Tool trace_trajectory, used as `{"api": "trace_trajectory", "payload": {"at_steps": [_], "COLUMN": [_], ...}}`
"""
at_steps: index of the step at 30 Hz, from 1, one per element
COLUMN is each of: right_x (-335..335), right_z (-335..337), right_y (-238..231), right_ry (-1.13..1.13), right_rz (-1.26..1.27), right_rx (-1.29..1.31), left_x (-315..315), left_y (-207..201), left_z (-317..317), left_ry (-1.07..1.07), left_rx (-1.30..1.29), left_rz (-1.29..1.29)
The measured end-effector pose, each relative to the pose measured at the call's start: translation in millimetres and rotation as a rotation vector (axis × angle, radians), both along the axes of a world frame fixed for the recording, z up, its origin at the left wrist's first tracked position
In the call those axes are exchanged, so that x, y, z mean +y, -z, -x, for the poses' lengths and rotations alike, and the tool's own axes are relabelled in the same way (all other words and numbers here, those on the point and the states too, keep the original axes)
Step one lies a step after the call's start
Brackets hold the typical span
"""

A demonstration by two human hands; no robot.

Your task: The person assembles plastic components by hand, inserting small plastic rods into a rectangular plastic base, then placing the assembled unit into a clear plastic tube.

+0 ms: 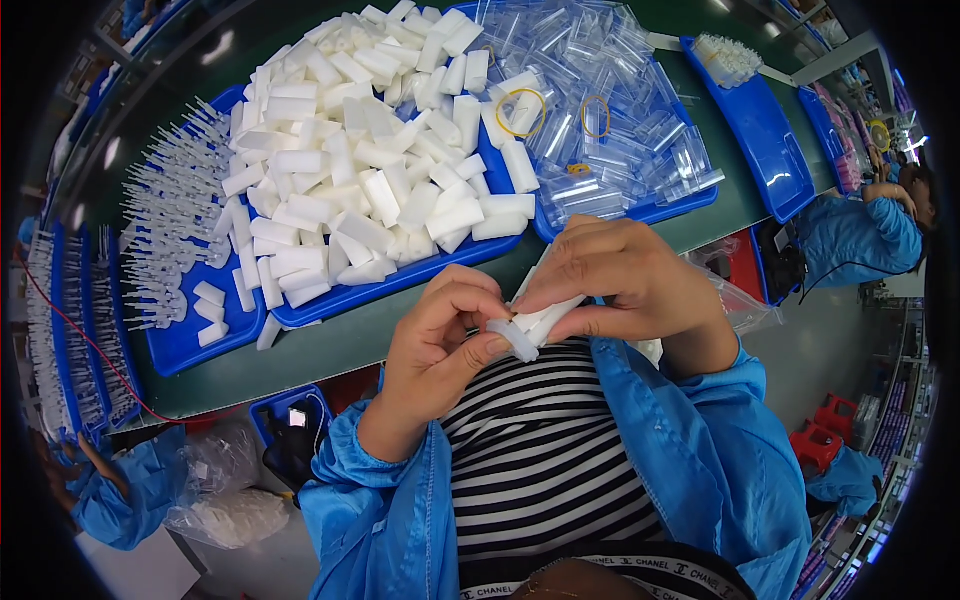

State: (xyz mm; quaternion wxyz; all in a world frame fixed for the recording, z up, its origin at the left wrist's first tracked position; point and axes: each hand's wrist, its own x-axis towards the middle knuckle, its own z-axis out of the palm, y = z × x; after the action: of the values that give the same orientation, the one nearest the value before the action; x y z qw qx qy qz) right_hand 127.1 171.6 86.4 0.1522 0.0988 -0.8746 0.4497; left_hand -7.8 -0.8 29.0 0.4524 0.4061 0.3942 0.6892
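Close in front of my body, both hands meet over a small white part. My right hand (pixel 630 282) pinches a white block-like piece (pixel 550 318) between thumb and fingers. At its end, my left hand (pixel 443 345) grips a flat, translucent whitish piece (pixel 514 341) between thumb and forefinger. The two pieces touch; whether they are joined I cannot tell, as my fingers cover part of them. Just beyond my hands, a large heap of white blocks (pixel 350 165) fills a blue tray (pixel 420 268). To its right lie many clear plastic sleeves (pixel 615 135) in another blue tray (pixel 660 212).
At the left, a blue tray (pixel 185 345) carries rows of thin whitish stemmed parts (pixel 175 220). Yellow rubber bands (pixel 522 112) lie on the heaps. A long blue tray (pixel 780 180) at the right holds small white parts. Co-workers in blue sit at both sides; red stools (pixel 815 447) stand right.
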Motion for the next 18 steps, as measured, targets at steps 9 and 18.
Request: {"api": "trace_trajectory", "payload": {"at_steps": [9,18], "right_x": [-4.8,-14.6], "right_z": [-0.4,2.3], "right_y": [2.0,1.2], "right_ry": [0.033,-0.007], "right_rz": [0.038,0.039], "right_rx": [0.029,0.039], "left_x": [0.1,-1.0], "left_y": [2.1,7.9], "left_z": [-3.4,-4.7], "left_ry": [0.049,0.006], "left_rx": [-0.036,0.008], "left_rz": [-0.028,-0.092]}}
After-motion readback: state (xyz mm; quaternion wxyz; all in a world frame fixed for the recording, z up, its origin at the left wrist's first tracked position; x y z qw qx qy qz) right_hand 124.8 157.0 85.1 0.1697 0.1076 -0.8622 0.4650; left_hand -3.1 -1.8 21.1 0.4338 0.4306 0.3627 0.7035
